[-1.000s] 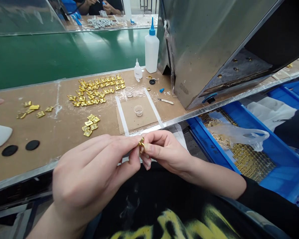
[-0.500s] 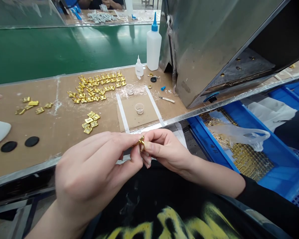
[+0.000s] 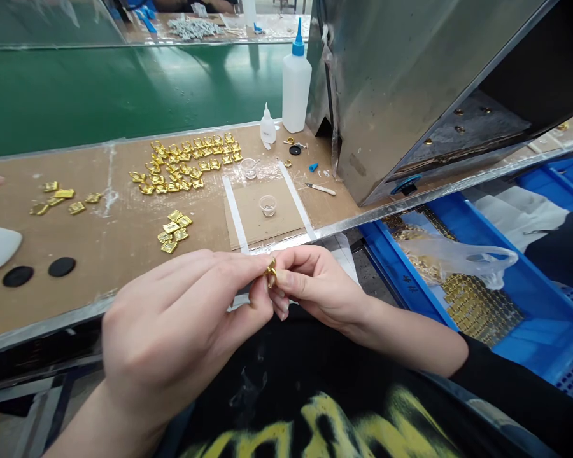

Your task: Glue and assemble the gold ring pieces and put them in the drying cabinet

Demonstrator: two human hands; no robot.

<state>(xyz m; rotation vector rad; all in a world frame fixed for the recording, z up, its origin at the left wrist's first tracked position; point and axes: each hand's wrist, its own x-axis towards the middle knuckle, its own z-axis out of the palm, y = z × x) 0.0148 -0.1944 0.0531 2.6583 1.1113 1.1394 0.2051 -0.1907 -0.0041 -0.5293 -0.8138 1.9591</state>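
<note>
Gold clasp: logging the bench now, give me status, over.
Left hand and right hand both pinch the gold clasp at fingertips. Held above the bench edge. Nothing in the way.

No legible txt or labels

A green conveyor belt [image 3: 124,89] runs behind the brown workbench [image 3: 114,242].

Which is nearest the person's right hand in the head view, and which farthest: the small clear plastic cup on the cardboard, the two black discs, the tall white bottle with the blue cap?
From the right hand:
1. Small clear plastic cup, just beyond.
2. Tall white bottle with blue cap, far back.
3. Two black discs, far left.
</note>
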